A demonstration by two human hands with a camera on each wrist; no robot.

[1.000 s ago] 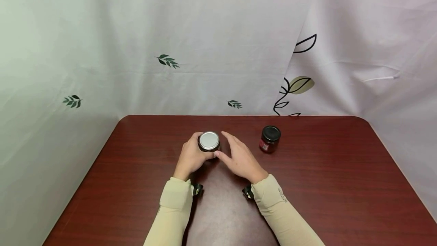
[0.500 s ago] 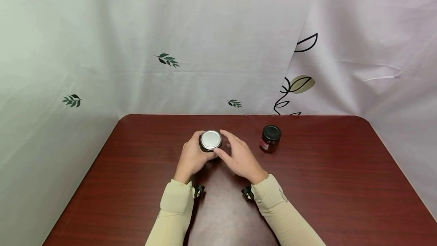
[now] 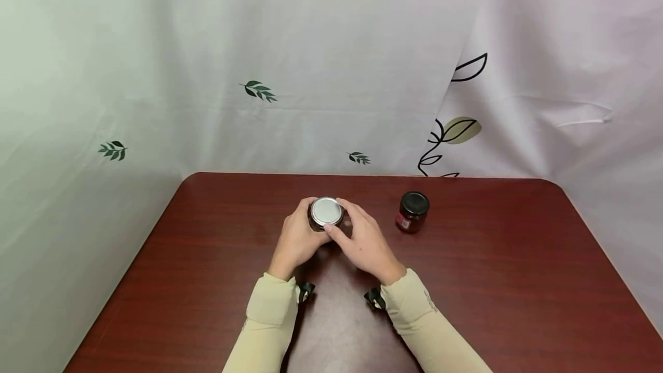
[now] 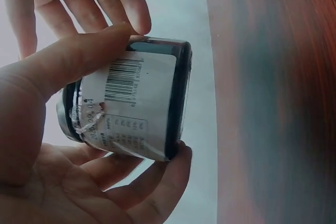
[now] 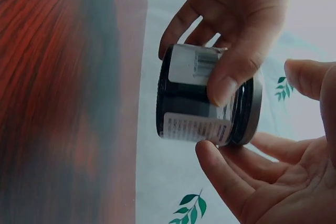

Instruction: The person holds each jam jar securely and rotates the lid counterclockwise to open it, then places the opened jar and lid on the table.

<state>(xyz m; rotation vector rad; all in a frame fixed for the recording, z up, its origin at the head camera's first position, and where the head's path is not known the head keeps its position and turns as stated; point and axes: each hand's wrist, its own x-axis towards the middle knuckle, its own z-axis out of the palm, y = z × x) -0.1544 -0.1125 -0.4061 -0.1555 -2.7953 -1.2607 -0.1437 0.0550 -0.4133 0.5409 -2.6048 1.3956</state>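
A dark glass jar [image 4: 139, 103] with white barcode labels is held in my left hand [image 3: 298, 239], its thumb across the label and its fingers curled round the far side. The jar's round lid [image 3: 327, 211] faces up and shines silver in the head view. My right hand [image 3: 365, 240] is spread at the lid's right side. Its thumb tip overlaps the lid's near edge in the head view, while the right wrist view shows a gap between thumb [image 5: 307, 77] and lid. Its other fingers lie under the jar's lid end in that view.
A second dark jar [image 3: 412, 212] with a black lid and a reddish label stands on the red-brown table [image 3: 492, 269], right of the hands. Behind the table hangs a white curtain [image 3: 321, 45] with leaf prints.
My left hand has brought the jar slightly to the right, closer to my right hand. My right hand's thumb and index finger now overlap the lid's edge. The second jar stays put.
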